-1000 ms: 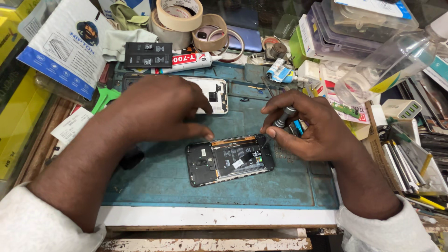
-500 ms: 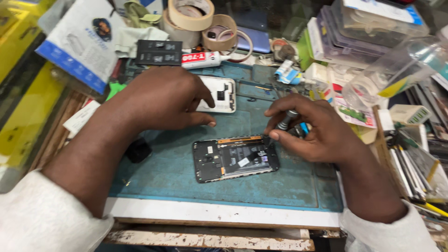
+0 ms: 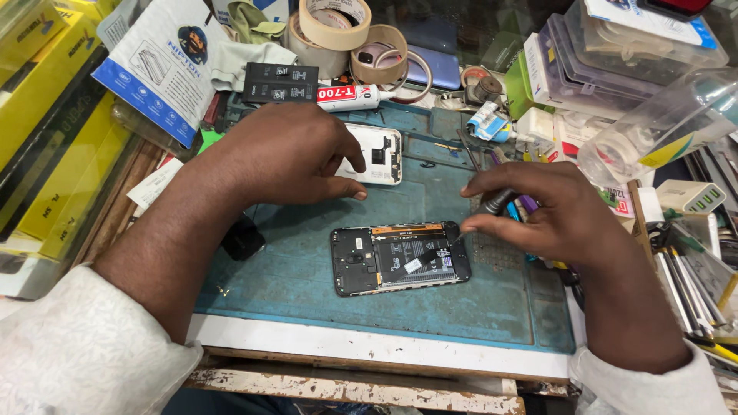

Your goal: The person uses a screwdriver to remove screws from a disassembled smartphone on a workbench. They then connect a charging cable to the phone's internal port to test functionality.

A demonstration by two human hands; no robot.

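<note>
An opened black phone (image 3: 400, 257) lies flat on the blue work mat (image 3: 307, 300), its battery and circuit boards showing. My right hand (image 3: 550, 211) pinches a small dark screwdriver (image 3: 492, 206) whose tip points down at the phone's right end. My left hand (image 3: 288, 157) rests palm down on the mat just above the phone, fingers loosely curled, holding nothing I can see. A white phone back cover (image 3: 380, 154) lies partly under its fingertips.
Tape rolls (image 3: 338, 27), a glue tube (image 3: 355, 97), a black battery (image 3: 280, 83) and a blue-and-white packet (image 3: 157, 65) crowd the far side. Yellow boxes (image 3: 46, 146) line the left; plastic boxes (image 3: 615, 61) and loose tools (image 3: 692, 284) fill the right.
My left hand has lifted off the phone's top edge and drawn back toward the white cover. The right hand has brought the screwdriver tip down to the phone's right end.
</note>
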